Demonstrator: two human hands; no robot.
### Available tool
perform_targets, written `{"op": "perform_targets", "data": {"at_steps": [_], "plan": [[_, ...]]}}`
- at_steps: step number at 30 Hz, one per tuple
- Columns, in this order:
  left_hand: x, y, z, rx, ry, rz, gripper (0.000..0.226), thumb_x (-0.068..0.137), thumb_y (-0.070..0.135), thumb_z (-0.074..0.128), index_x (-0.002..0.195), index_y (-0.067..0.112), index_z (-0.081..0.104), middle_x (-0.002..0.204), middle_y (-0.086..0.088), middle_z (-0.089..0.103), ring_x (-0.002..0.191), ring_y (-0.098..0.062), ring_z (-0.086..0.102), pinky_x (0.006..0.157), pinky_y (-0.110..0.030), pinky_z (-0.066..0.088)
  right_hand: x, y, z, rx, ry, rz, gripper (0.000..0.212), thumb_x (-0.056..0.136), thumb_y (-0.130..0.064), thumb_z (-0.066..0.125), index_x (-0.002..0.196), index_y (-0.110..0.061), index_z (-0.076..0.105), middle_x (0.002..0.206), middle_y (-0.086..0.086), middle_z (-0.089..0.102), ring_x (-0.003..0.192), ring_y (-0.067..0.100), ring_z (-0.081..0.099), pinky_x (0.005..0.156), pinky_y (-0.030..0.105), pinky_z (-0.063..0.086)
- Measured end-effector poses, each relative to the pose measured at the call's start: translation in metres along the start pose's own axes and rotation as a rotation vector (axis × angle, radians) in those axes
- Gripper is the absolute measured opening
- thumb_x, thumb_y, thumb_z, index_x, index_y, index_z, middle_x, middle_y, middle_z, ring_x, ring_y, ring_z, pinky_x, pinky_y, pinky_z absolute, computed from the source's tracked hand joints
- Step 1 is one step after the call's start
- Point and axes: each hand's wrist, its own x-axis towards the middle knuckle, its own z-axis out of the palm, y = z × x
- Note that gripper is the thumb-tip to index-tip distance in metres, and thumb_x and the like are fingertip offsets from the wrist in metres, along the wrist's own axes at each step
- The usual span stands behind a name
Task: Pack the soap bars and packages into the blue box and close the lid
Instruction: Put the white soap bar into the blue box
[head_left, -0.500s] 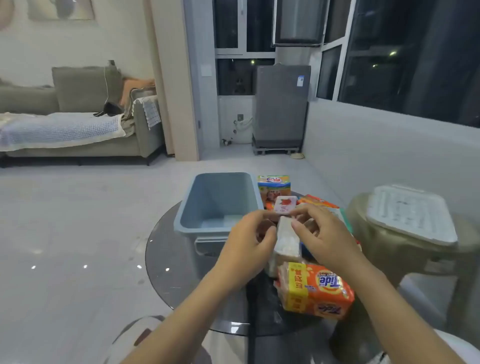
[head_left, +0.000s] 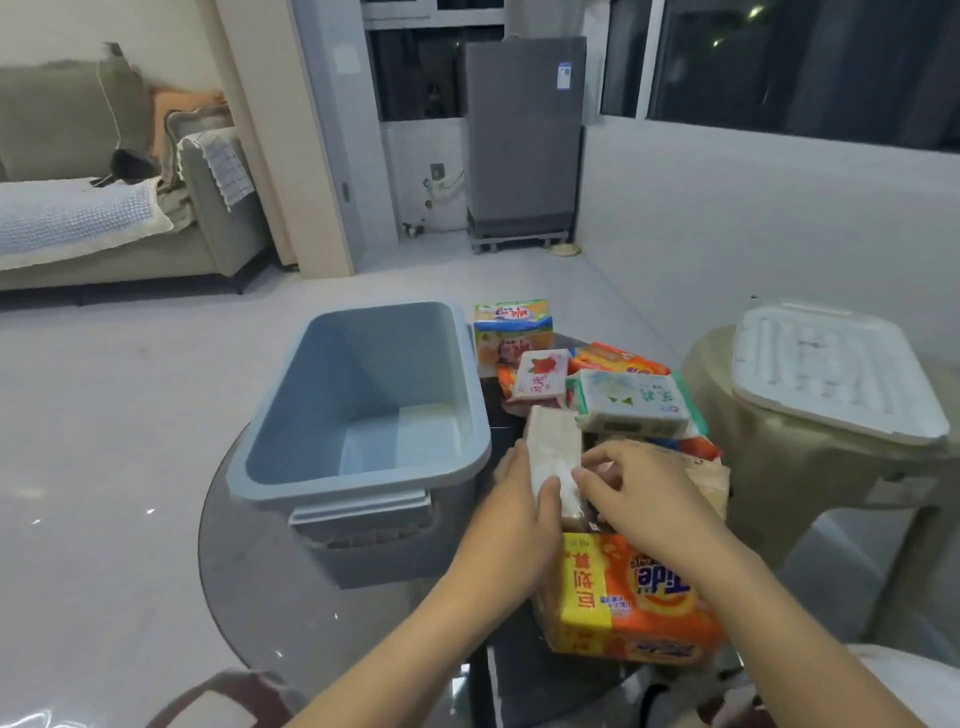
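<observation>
Both forearms reach forward over the round glass table (head_left: 249, 545), and the two hands meet on a pale wrapped soap bar (head_left: 551, 451) that stands on its edge just right of the blue box (head_left: 363, 410). The left hand (head_left: 519, 514) cups the bar's near left side, thumb laid across its front face; the right hand (head_left: 644, 493) comes palm-down from the right, thumb and forefinger pinching the bar's near right edge. So the bar is clamped between both hands, above the table and outside the box. The blue box stands open with nothing in it, its handle facing the person. The white lid (head_left: 831, 369) lies apart on a beige stool (head_left: 779, 483) at the right. Beneath the wrists lies an orange and yellow package (head_left: 623, 597) reading "Tide", with Chinese characters on its yellow band. Behind the hands sit a pink soap pack (head_left: 540, 382) with a red flower, a white and green pack (head_left: 631, 402), and a green and orange carton (head_left: 511, 332); their print is too small to read.
</observation>
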Motion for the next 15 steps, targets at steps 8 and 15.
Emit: {"op": "perform_targets", "data": {"at_steps": [8,15], "plan": [[0.009,-0.018,0.006,-0.264,-0.069,-0.270,0.041,0.095,0.042,0.038,0.137,0.045,0.041,0.127,0.015,0.061,0.104,-0.003,0.062,0.074,-0.016,0.049,-0.004,0.003,0.010,0.072,-0.092,0.051,0.034,0.091,-0.037,0.051,0.124,-0.032,0.057,0.091,-0.014,0.066,0.074,-0.004,0.055,0.057,0.013,0.038],[0.003,-0.006,0.006,-0.407,-0.002,-0.286,0.045,0.097,0.031,0.041,0.139,0.047,0.038,0.137,0.012,0.056,0.114,-0.011,0.060,0.095,-0.037,0.052,-0.011,-0.002,0.016,0.280,-0.036,0.096,0.033,0.089,-0.031,0.058,0.122,-0.031,0.061,0.090,-0.012,0.074,0.076,-0.004,0.065,0.060,0.016,0.045]]}}
